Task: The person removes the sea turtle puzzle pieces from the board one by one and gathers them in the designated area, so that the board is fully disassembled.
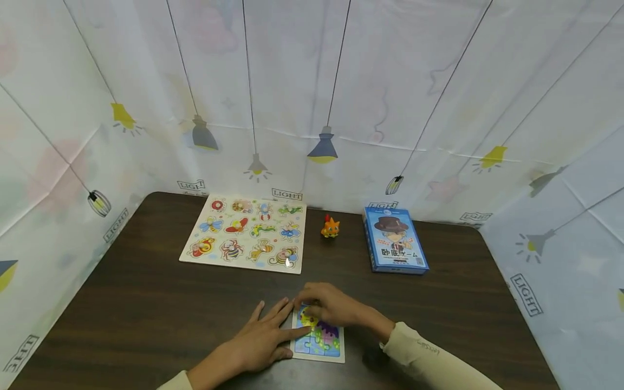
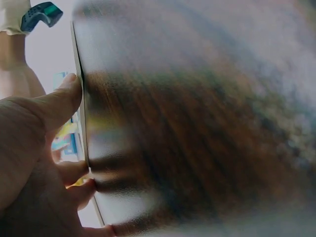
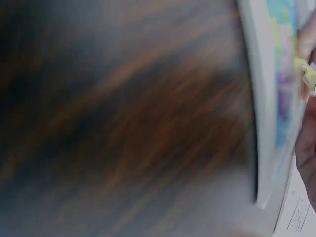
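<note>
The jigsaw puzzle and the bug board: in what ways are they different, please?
The jigsaw puzzle is much smaller than the bug board.
The jigsaw puzzle has the left hand and right hand at it; the bug board lies untouched.
The jigsaw puzzle has interlocking pieces; the bug board shows separate figures.
Both lie flat on the dark table.

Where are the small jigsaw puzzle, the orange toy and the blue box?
Small jigsaw puzzle (image 1: 322,343), head view: lower half of its picture.
Orange toy (image 1: 330,228), head view: middle of its body.
Blue box (image 1: 396,241), head view: its printed top face.
</note>
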Tool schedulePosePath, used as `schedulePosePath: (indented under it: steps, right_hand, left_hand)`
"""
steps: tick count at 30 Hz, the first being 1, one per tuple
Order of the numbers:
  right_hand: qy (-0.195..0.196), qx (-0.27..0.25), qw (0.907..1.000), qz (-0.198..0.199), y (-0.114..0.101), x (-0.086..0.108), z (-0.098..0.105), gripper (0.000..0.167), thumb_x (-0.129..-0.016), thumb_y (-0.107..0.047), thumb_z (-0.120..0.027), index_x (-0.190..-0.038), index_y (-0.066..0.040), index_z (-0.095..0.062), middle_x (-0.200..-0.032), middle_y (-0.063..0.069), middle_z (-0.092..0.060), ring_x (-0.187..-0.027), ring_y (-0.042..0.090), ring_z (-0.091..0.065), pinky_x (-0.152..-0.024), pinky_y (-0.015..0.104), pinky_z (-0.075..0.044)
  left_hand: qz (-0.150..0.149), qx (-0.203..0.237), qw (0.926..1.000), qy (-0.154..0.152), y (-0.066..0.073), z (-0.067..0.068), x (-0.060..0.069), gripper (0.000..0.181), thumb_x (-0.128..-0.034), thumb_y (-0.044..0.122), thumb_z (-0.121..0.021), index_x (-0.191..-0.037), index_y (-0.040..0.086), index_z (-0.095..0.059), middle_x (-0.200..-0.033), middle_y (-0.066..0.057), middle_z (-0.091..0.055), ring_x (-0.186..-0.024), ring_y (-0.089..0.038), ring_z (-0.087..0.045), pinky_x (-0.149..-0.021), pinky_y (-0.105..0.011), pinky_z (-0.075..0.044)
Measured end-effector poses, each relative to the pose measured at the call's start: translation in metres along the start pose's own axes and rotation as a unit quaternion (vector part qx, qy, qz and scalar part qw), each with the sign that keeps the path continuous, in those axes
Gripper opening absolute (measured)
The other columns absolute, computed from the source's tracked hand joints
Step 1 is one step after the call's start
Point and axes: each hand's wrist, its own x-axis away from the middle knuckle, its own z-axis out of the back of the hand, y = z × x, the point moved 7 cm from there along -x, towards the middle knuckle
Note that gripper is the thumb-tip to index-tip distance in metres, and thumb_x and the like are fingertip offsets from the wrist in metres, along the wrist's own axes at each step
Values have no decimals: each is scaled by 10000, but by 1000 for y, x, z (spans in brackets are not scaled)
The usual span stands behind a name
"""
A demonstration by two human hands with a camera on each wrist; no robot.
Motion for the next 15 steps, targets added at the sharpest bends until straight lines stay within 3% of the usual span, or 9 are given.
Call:
schedulePosePath:
  steps: [4,7,11,15]
  right_hand:
    - [571,-640,9954,-438,12,20,24,142,-989,-106,-683,-1129,-87,-698,-1073,14,-697,-978,95,-641,-879,302,-546]
    - [910,-513,9911,-826,28,43,47,76,-963,-89,-710,-1038,-96,-699,-969,-13,-682,-879,107,-619,-804,299,-539]
    - [921,-301,9873,-1261,48,69,63,24,-947,-80,-721,-960,-88,-703,-878,-34,-655,-763,111,-573,-696,289,-507]
    - [904,-147,9852,-1448,61,81,65,50,-950,-44,-693,-971,-86,-712,-885,-48,-666,-764,102,-587,-701,291,-511]
  left_hand:
    - [-40,-12,10000,14,1,-1,-1,574,-993,433,-636,-1537,415,-455,-1703,-116,-149,-1558,-350,-133,-1159,-729,-132]
    - [-65,-34,10000,30,3,1,-1,575,-993,425,-642,-1538,415,-456,-1703,-114,-151,-1557,-349,-142,-1157,-730,-141]
    - [-64,-46,10000,54,4,2,-1,578,-989,419,-651,-1535,417,-461,-1701,-116,-161,-1555,-350,-153,-1155,-731,-147]
    - [-123,23,9999,112,4,2,-1,578,-989,412,-655,-1535,411,-465,-1695,-139,-176,-1550,-369,-160,-1145,-746,-140]
